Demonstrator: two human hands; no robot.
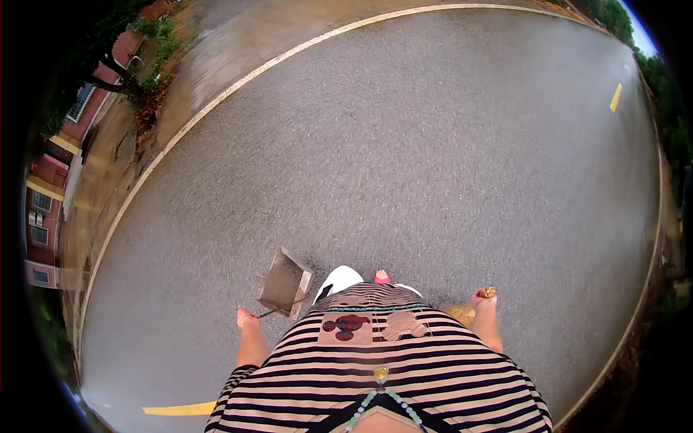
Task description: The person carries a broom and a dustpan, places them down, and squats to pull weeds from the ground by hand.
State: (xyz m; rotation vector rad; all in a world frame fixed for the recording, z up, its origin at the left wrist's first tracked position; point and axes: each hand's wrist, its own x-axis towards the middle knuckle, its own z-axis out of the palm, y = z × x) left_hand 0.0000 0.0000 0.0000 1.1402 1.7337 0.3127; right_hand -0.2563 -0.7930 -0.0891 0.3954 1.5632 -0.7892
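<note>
Outdoors, two hands held wide apart over a grey road, a dustpan at the left and a broom at the right

At the near left, the left hand (247,315) is closed round the thin handle of a boxy grey-brown dustpan (281,280), which hangs tilted just beside it; the right hand (482,299), at the near right, grips the knobbly brown end of a straw broom (459,315), partly hidden behind the striped top (390,364); between them a red shoe (382,278) pokes out; beyond spreads the road (404,144), with a yellow mark (616,97) at the far right and a pale edge line (238,85) curving round the left, past which stand reddish buildings (49,234)
</note>
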